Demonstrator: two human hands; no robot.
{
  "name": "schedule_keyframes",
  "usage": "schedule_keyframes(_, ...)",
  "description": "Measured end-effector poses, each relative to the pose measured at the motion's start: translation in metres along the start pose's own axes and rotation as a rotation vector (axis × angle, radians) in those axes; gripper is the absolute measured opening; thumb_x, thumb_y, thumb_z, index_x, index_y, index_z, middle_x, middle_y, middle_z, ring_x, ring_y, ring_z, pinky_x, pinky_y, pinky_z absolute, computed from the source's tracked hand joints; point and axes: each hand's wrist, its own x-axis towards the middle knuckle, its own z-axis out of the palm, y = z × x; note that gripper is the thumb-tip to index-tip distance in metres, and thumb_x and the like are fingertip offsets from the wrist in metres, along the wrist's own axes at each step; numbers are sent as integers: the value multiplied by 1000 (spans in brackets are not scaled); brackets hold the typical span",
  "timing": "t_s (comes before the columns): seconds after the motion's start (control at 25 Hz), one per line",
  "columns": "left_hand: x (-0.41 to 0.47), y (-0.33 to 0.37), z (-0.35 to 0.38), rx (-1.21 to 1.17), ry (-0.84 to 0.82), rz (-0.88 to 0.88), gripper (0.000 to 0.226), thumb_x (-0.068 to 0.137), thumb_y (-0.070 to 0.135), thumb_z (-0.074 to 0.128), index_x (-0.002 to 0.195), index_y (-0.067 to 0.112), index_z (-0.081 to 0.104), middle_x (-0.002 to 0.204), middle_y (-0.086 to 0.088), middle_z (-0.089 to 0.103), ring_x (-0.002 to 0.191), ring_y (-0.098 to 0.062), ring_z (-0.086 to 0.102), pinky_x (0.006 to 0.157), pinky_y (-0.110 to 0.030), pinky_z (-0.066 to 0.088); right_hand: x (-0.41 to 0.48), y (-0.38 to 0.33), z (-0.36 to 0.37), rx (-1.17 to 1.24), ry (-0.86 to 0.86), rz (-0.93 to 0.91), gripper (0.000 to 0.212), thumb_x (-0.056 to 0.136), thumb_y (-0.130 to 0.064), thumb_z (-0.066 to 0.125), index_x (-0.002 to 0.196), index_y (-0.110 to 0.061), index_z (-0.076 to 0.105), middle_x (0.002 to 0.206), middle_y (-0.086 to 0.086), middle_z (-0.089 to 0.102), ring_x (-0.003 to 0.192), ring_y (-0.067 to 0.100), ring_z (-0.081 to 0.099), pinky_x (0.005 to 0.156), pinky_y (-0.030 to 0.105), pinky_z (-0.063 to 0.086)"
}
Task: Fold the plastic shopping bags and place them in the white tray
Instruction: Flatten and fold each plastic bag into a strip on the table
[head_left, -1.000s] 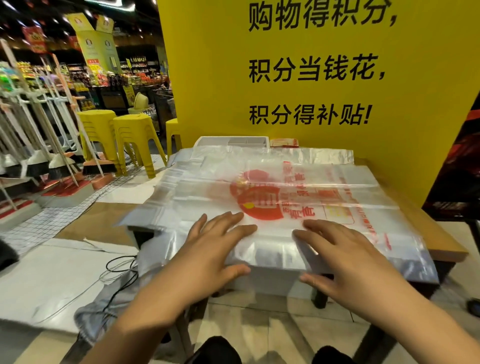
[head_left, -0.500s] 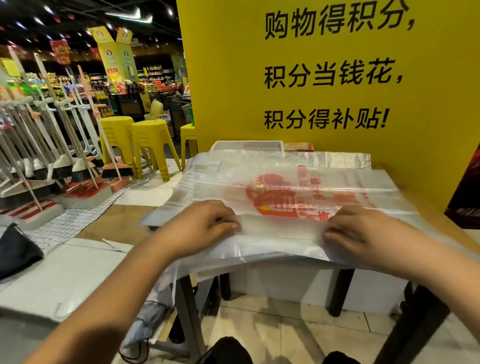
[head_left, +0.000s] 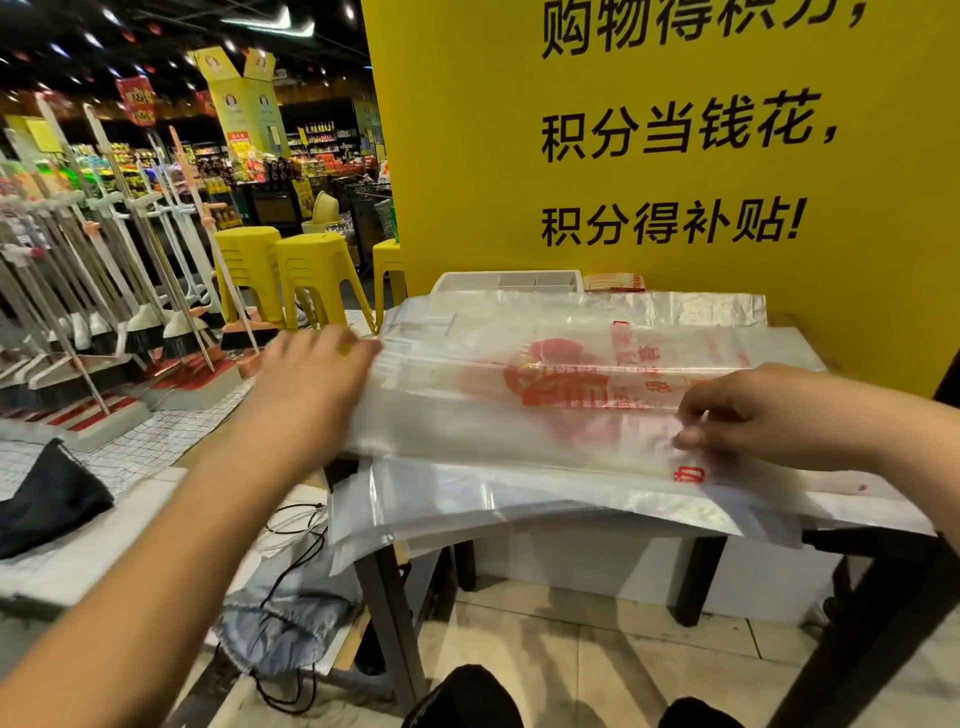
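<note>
1. We see the white tray (head_left: 509, 281) at the table's (head_left: 872, 538) far edge, split by dividers into compartments. Their contents are hidden from us.
2. The red-printed plastic shopping bag (head_left: 519, 415) lies on a stack of flat bags (head_left: 519, 501) in front of the tray.
3. The right hand (head_left: 758, 415) pinches the bag's right end, fingers curled.
4. The left hand (head_left: 311, 379) is at the bag's left end, too blurred for us to tell its grip.

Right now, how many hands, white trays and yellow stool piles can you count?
hands: 2, the left hand and the right hand pinching the plastic bag
white tray: 1
yellow stool piles: 3
total: 6
</note>
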Motion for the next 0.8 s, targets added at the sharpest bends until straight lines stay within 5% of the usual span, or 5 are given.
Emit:
schedule_keyframes(0.08,-26,61,6,-207,218,249,45,102,28,47,146,34,40,150,7,42,140,-18,34,119,-45,27,4,-2,5,-18,-15,-11,23,93,-56,55,97,-34,60,90,-12,67,85,7,60,79,28,49)
schedule_keyframes(0.16,-43,110,24,-254,132,425,47,105,44,30,151,33,34,159,6,32,149,-15,22,124,-45,12,5,-5,7,-17,-10,-13,20,94,-55,54,97,-35,58,85,-15,65,80,4,57,70,25,45)
schedule_keyframes(0.44,-28,113,68,-192,-75,299,75,87,69,-9,157,44,-2,167,13,-8,152,-10,-13,121,-42,-15,-14,25,18,-237,134,93,27,98,-59,38,113,-42,52,82,-19,58,74,7,52,63,29,40)
schedule_keyframes(0.68,-27,112,69,-351,-113,262,71,89,70,-6,155,50,10,165,21,2,151,-3,-9,121,-37,-14,-40,73,30,-191,288,461,36,94,-51,53,125,-34,56,106,-8,59,96,18,59,82,38,52)
schedule_keyframes(0.8,-26,116,68,-365,-105,236,72,87,71,-7,154,52,12,163,24,4,151,0,-9,121,-35,-15,-41,53,49,-203,595,366,39,92,-22,59,131,-23,59,130,5,58,117,30,54,94,47,48)
